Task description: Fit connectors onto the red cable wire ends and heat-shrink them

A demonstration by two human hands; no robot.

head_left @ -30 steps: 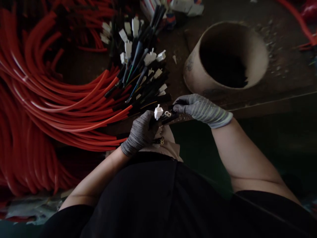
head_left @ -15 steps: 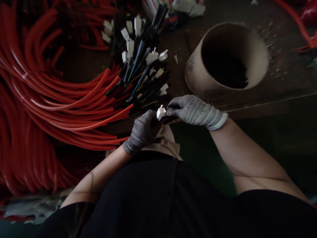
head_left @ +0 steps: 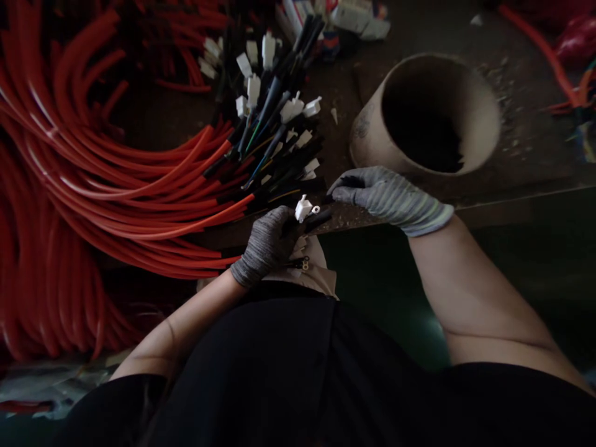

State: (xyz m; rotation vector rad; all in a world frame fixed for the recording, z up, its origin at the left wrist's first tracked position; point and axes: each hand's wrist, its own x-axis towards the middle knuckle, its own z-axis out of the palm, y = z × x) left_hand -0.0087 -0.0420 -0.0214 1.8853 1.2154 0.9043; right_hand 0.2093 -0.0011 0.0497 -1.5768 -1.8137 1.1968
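My left hand (head_left: 264, 246), in a grey knit glove, is closed around the end of a wire harness. A white plug connector (head_left: 303, 210), a small ring terminal (head_left: 315, 210) and a black sleeve (head_left: 319, 220) stick out past its fingers. My right hand (head_left: 393, 197), in a striped grey glove with dark fingertips, is a short way to the right of them, over the table edge. Its thumb and fingers are pinched together; whatever may be between them cannot be made out. Below my left hand, more ring terminals (head_left: 305, 263) hang over a pale cloth (head_left: 321, 273).
Bundled red cables (head_left: 139, 161) curve across the left side, their black ends bearing several white connectors (head_left: 254, 90). A wide pale cylindrical container (head_left: 367, 133), dark inside, stands tilted in view behind my right hand. Small boxes (head_left: 356, 17) lie at the back; another red cable (head_left: 540, 46) is far right.
My right hand has drawn away to the right from the connector and ring terminal, exposing the black sleeve. My left hand stays nearly in place, still gripping the harness.
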